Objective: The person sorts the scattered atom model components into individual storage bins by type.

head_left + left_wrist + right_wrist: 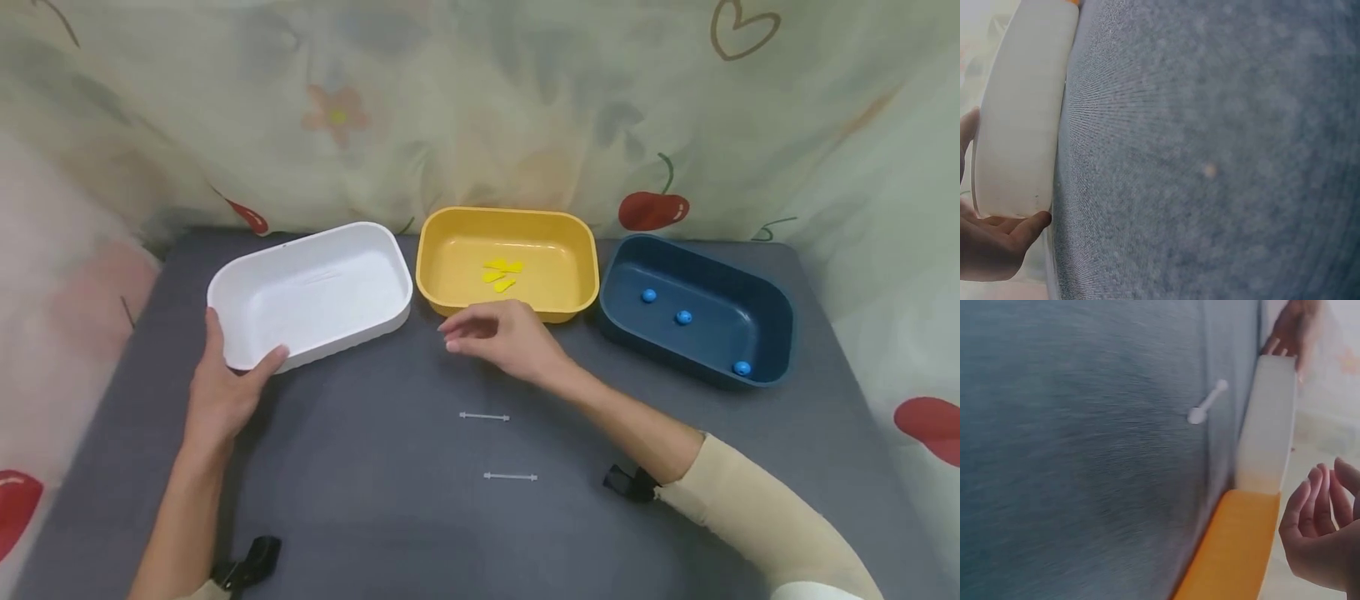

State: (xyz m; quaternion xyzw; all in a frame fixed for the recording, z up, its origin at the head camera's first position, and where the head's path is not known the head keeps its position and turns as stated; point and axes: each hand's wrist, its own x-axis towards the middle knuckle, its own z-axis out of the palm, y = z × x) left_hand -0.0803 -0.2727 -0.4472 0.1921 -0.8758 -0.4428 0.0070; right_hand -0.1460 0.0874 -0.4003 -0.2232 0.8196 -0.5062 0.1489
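Note:
My left hand [225,396] grips the near left corner of a white plastic bin [386,321], thumb along the front wall and fingers at the left end. In the left wrist view, fingertips reach the lower end of the bin [1019,125]. My right hand [510,337] hovers at the front rim of a yellow bin [555,317], fingers loosely bent and nothing between them. Several flat yellow pieces [504,285] lie inside that bin. On the grey table [360,500], nearer the body, lie two thin whitish rods with knobbed ends, an upper rod [484,416] and a lower rod [511,477].
To the right, a dark blue bin [675,360] stands angled against the yellow one, holding three blue beads [683,317]. Faint thin whitish marks [322,277] show on the white bin's floor. A patterned curtain [480,100] hangs behind the bins and along both sides.

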